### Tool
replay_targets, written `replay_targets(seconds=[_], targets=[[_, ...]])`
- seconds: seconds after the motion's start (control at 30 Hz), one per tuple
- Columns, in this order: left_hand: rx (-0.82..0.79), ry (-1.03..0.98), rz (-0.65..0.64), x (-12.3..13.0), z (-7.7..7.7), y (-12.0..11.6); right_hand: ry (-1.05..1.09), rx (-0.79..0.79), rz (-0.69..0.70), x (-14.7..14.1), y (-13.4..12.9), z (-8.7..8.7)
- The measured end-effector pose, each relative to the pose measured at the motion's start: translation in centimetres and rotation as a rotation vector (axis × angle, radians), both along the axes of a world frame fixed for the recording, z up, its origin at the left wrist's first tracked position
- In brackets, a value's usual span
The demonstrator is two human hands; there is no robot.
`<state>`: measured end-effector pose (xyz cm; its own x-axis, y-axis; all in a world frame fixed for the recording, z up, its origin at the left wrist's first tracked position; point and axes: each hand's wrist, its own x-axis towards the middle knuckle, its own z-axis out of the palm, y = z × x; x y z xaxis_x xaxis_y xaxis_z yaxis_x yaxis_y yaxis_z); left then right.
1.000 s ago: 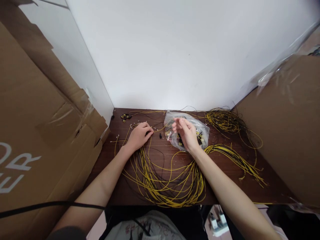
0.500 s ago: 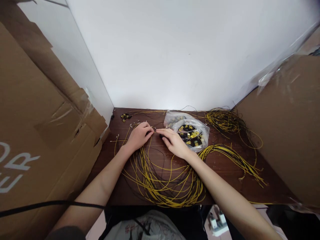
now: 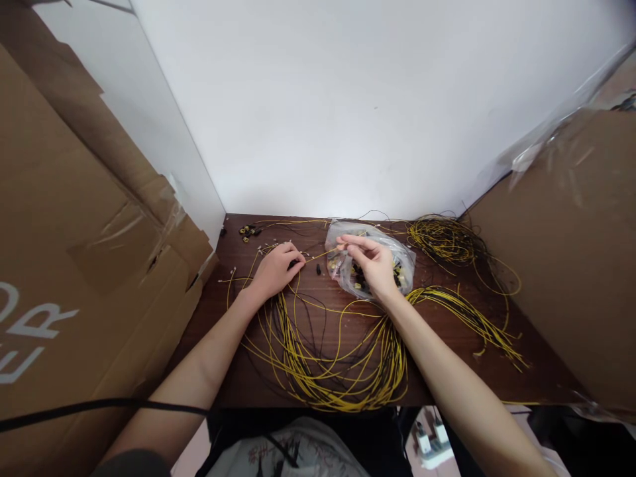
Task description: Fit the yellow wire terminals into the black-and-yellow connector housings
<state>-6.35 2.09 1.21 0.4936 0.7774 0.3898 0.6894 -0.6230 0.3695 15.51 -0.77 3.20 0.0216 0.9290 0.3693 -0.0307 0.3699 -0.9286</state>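
A thin yellow wire [image 3: 322,255] runs between my two hands above the table. My left hand [image 3: 278,270] is closed around one part of it, fingertips pinched together. The thumb and forefinger of my right hand [image 3: 372,262] pinch the wire's other end, over a clear plastic bag [image 3: 335,230] of small black and yellow parts. What sits at that end is too small to make out. A small black piece [image 3: 318,269] lies on the table between the hands. Below them curves a bundle of yellow and black wires [image 3: 342,399], with small pale tips near my left hand.
A tangled coil of wires [image 3: 442,240] lies at the back right, and loose wire ends [image 3: 497,338] spread below it. Several black and yellow parts [image 3: 248,232] sit at the back left. Cardboard [image 3: 99,218] stands at the left and more cardboard [image 3: 551,245] at the right.
My right hand has moved right and slightly up, over the bag, drawing the yellow wire out between the hands. The small black piece has come into sight. My left hand has stayed put.
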Motion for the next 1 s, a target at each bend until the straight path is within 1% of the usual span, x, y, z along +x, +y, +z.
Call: replay_targets(seconds=[0.03, 0.1, 0.2, 0.33, 0.4, 0.6, 0.67, 0.77, 0.83, 0.9, 1.0], targets=[[0.001, 0.000, 0.000, 0.0, 0.0, 0.0, 0.003, -0.001, -0.010, 0.0, 0.0, 0.0], [0.005, 0.003, -0.001, 0.0, 0.1, 0.0, -0.051, -0.012, 0.016, -0.2, -0.1, -0.1], [0.008, 0.002, -0.002, 0.1, 0.1, -0.1, -0.267, 0.003, 0.069, -0.8, -0.4, -0.6], [0.013, -0.007, -0.008, 0.0, 0.1, -0.1, -0.699, 0.215, 0.053, -1.4, -1.0, -1.1], [0.011, -0.009, -0.003, 0.0, 0.1, -0.1, -0.847, 0.275, 0.046, -1.6, -1.1, -1.2], [-0.004, -0.012, 0.000, 0.1, 0.1, -0.1, -1.058, 0.279, -0.043, -1.9, -1.3, -1.7], [-0.007, -0.017, 0.002, 0.1, 0.1, -0.2, -1.074, 0.282, -0.071, -1.9, -1.3, -1.8], [-0.012, -0.023, 0.000, 0.1, 0.0, -0.1, -1.003, 0.274, -0.093, -1.9, -1.3, -1.6], [-0.016, -0.028, -0.003, 0.0, 0.0, -0.1, -0.900, 0.261, -0.114, -1.8, -1.3, -1.2], [-0.022, -0.034, -0.001, -0.1, 0.0, 0.0, -0.753, 0.246, -0.166, -1.6, -1.3, -0.8], [-0.029, -0.048, 0.013, -0.3, -0.1, 0.2, -0.527, 0.240, -0.312, -1.1, -1.1, -0.2]])
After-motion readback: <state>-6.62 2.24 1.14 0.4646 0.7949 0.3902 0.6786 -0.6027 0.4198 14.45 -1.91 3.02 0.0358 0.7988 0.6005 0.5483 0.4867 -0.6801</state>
